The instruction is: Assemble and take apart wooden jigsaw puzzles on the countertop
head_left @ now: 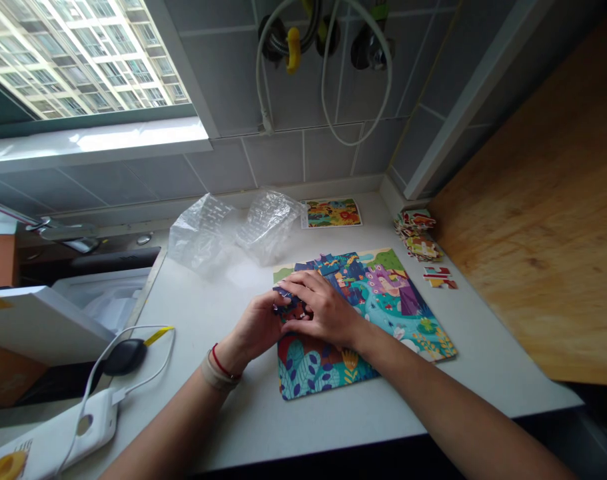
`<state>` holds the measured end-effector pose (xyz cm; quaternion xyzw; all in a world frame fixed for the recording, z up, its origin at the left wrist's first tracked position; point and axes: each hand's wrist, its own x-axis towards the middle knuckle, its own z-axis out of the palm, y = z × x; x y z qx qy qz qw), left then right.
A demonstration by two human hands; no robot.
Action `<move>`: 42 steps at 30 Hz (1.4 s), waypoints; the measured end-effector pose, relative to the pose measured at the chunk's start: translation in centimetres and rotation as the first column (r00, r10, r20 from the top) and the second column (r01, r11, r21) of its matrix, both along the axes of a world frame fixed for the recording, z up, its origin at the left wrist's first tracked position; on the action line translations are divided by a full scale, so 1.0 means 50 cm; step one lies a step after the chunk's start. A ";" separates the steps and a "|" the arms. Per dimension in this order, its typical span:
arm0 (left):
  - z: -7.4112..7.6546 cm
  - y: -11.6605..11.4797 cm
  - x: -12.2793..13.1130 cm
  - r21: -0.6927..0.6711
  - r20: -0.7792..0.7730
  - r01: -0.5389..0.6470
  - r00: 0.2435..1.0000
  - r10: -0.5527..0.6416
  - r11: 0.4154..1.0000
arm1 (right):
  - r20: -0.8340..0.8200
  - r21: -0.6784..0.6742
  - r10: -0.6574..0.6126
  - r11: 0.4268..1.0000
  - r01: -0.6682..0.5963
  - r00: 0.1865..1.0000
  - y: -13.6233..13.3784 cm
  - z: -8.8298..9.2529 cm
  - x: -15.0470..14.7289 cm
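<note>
Fingers first: left hand [256, 325] and right hand [327, 308] meet over the left part of the jigsaw [383, 313], fingers bent and close together at a dark patch of pieces; can't tell whether they're gripping a piece or just pressing, the right hand covers most of it. Jigsaw lies flat on the table [218, 413], in front of the person; dark-blue section by its upper edge looks jagged, so a sideways push there could pop joints or lift a neighbour. Right forearm crosses the lower right of the board; if it drops, it could drag the board or shift pieces. Beyond the board, loose pieces [439, 277] sit just off its right side, near the piece pile [417, 237] by the wooden panel [523, 240]; pile looks untidy, a knock could spill it. Picture card [332, 213] lies flat behind the board; clear plastic bags [233, 230] are left of it, light enough that a sleeve-less arm's swipe could send one over the board; bracelet [218, 375] on the left wrist could snag a piece edge.
</note>
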<state>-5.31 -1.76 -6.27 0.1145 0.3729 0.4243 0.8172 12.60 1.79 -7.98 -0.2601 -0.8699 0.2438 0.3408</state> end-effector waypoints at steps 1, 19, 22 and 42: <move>0.001 0.000 0.000 0.002 -0.012 0.013 1.000 -0.013 1.000 | 0.000 -0.003 -0.001 1.000 0.001 1.000 0.000 0.001 0.000; -0.002 -0.004 0.000 0.033 0.010 0.048 0.999 -0.048 0.998 | -0.045 -0.037 0.028 0.999 -0.030 0.999 0.007 -0.002 0.005; 0.002 -0.002 -0.011 -0.015 0.102 0.061 0.993 -0.059 0.998 | -0.065 -0.016 0.021 1.000 -0.022 0.998 0.006 0.000 0.006; 0.010 -0.017 0.006 0.188 0.186 0.115 0.971 -0.150 0.975 | -0.229 -0.082 -0.102 0.993 0.085 0.968 0.007 0.010 0.013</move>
